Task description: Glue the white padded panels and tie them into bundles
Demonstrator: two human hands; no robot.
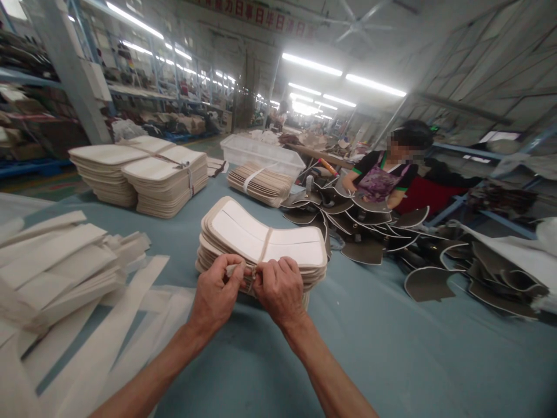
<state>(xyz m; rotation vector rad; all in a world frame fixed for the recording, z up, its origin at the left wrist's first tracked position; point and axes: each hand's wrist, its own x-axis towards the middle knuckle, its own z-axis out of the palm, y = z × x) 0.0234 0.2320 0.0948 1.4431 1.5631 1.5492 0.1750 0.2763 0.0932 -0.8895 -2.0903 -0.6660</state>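
Note:
A stack of curved beige panels (287,244) with white tops stands on the blue-green table in front of me. Around its middle runs a narrow beige tie strip (267,244), which pulls the stack into a bend. My left hand (220,287) pinches one end of the strip at the near side of the stack. Close beside it, my right hand (281,287) is closed on the strip where it crosses the front edge. The fingers partly hide the strip's ends, and I cannot tell whether they are knotted.
Loose pale fabric strips (65,273) lie heaped at the left. Tied panel stacks (169,183) stand behind them, and a banded stack (261,183) sits by a clear plastic bin (261,150). Dark curved pieces (365,223) are piled at right, where a co-worker (387,171) handles some.

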